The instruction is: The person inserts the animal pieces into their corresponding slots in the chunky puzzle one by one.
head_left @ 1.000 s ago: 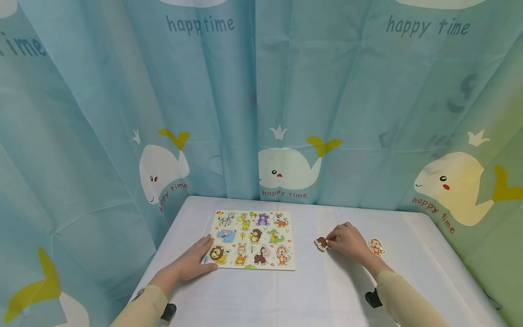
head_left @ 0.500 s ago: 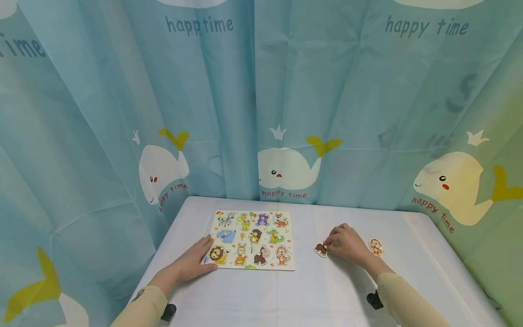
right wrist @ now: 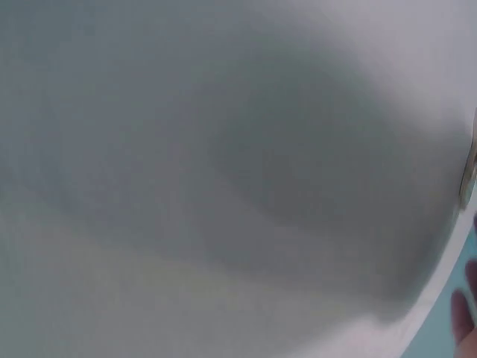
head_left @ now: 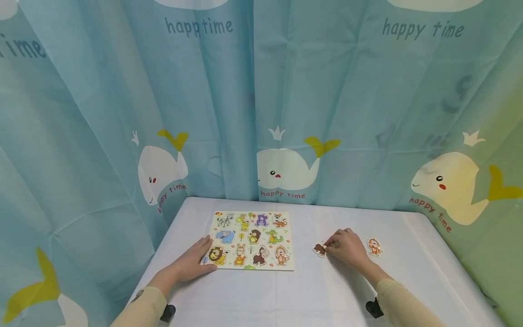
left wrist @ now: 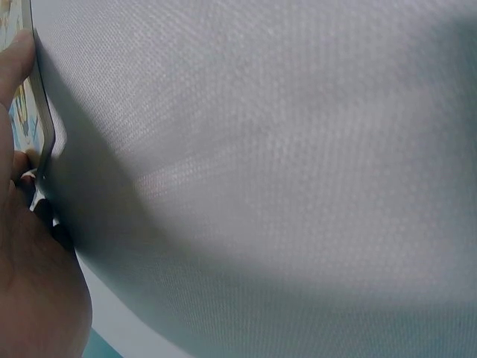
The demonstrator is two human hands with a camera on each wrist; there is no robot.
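Note:
In the head view, my left hand (head_left: 192, 261) rests on the left edge of a flat animal puzzle board (head_left: 269, 268), its fingers stretched along that side and its thumb at the near corner. To the right of the board, my right hand (head_left: 348, 247) pinches a small brown animal puzzle piece (head_left: 319, 250) close over the table; the fingertips cover part of it. The left wrist view catches the left hand (left wrist: 37, 291) beside the board's edge (left wrist: 43, 112). At the right border of the right wrist view only fingertips (right wrist: 462, 317) show.
An orange monkey puzzle piece (head_left: 374, 247) lies on the white table (head_left: 310, 295), just right of my right hand. Behind the table hangs a blue curtain (head_left: 229, 113) with whale prints. Colourful animals in several rows fill the board.
The brown piece has turned in the right fingers and come slightly nearer the table's front. My left hand and the board stay where they were; the view has shifted a little.

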